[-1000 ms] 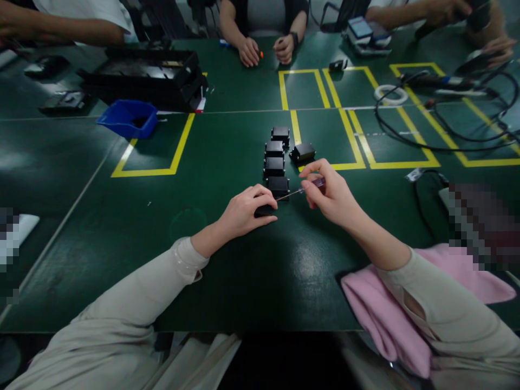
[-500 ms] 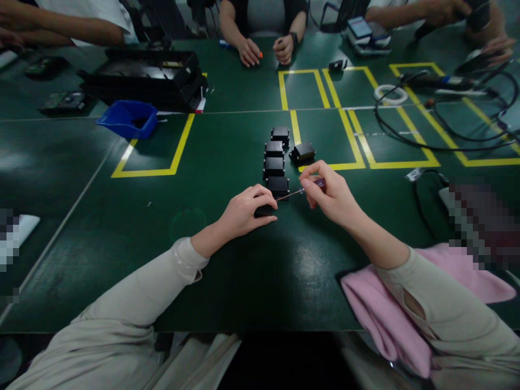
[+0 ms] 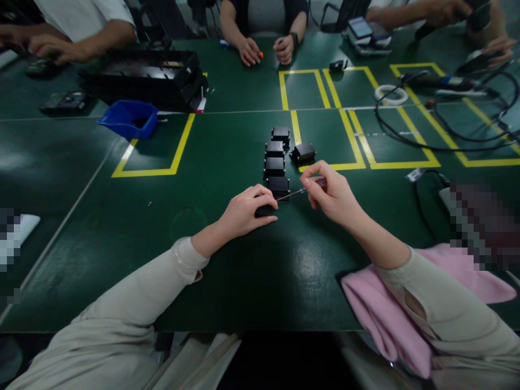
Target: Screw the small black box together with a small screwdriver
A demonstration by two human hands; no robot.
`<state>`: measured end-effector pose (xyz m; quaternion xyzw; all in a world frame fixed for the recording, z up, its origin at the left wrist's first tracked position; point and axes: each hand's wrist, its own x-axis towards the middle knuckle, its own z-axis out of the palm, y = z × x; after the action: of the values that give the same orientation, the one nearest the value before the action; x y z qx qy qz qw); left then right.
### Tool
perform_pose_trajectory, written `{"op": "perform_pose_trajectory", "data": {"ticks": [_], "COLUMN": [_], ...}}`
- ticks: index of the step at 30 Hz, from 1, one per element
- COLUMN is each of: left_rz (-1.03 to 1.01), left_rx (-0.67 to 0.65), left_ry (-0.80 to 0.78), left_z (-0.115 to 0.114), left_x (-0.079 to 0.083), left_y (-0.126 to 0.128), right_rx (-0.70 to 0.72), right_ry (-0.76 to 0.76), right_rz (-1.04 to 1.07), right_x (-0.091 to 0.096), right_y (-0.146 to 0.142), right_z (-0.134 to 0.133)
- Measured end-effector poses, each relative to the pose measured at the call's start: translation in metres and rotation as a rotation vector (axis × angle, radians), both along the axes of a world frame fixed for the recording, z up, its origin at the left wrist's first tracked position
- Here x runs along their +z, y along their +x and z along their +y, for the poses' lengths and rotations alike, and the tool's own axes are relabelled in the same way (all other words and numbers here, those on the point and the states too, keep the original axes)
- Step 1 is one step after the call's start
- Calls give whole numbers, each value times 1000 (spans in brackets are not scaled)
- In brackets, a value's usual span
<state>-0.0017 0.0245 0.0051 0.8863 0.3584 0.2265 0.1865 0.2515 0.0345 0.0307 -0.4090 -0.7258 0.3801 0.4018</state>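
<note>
My left hand (image 3: 248, 210) is closed around a small black box (image 3: 265, 211) on the green table, thumb at the near side and fingers over the far side. In my right hand (image 3: 327, 192) is a screwdriver (image 3: 303, 190), its clear purplish handle pinched in the fingers. The thin shaft slants down to the left, and its tip meets the right end of the held box; the exact contact point is too small to make out. Just beyond, similar black boxes (image 3: 278, 186) stand in a column, and another black box (image 3: 303, 153) lies askew to their right.
A blue scoop-shaped bin (image 3: 129, 120) and stacked black trays (image 3: 179, 81) stand at the far left. Black cables (image 3: 426, 145) loop at the right. A pink cloth (image 3: 374, 292) lies under my right forearm. Co-workers' hands (image 3: 252, 52) rest across the table.
My hands, the held box and the screwdriver look almost unmoved. At the far left, a co-worker's arms have come lower, a hand now over a dark item on the table.
</note>
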Motion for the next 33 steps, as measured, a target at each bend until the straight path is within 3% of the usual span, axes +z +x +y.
{"op": "perform_pose_trajectory", "data": {"ticks": [33], "left_rz": [22], "left_rx": [50], "left_ry": [26], "left_z": [0], "left_x": [-2], "left_y": [0], "right_rx": [9], "right_ry": [38], "right_rz": [-11], "right_x": [0], "right_y": [1], "right_z": [1]}}
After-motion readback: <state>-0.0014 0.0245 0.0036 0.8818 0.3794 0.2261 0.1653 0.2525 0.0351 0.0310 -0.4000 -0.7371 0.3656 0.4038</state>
